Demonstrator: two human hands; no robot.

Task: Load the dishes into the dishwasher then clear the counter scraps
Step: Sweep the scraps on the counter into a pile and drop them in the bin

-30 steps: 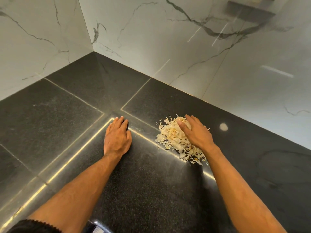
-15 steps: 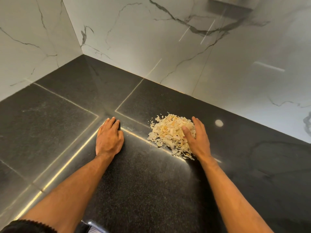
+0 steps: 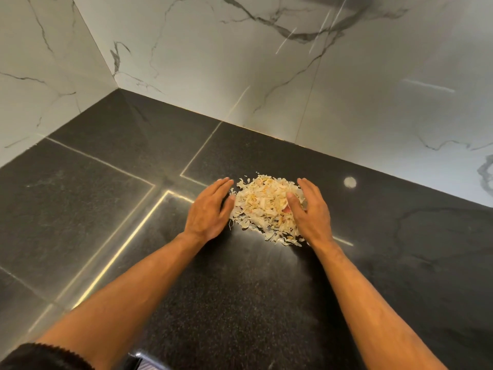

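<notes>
Marble wall, white with grey veins, stands far left of the scrap pile and meets a second marble wall in a corner up and left of the pile. Below both walls lies the dark speckled counter, crossed by pale seams and bright reflected lines to the left of the pile. At the lower left edge, well away from the pile, a dark fuzzy sleeve cuff shows on the left forearm.

The left hand rests on the counter just beside the pile's left edge, fingers straight and together, pointing up toward the back wall; the thumb tip touches or nearly touches the nearest flakes. It is released and grasps nothing.

The scrap pile sits on the counter between the two hands, a heap of thin, pale cream and light orange peel flakes, with a few loose bits scattered along its near side.

The right hand lies against the pile's right side, palm turned inward, fingers nearly straight and the thumb resting on top of the flakes. It presses the heap rather than clenching it; it too is released.

Right of the pile, apart from it, a small round pale spot shows on the counter near the back wall; whether it is a reflection or a mark cannot be told.
</notes>
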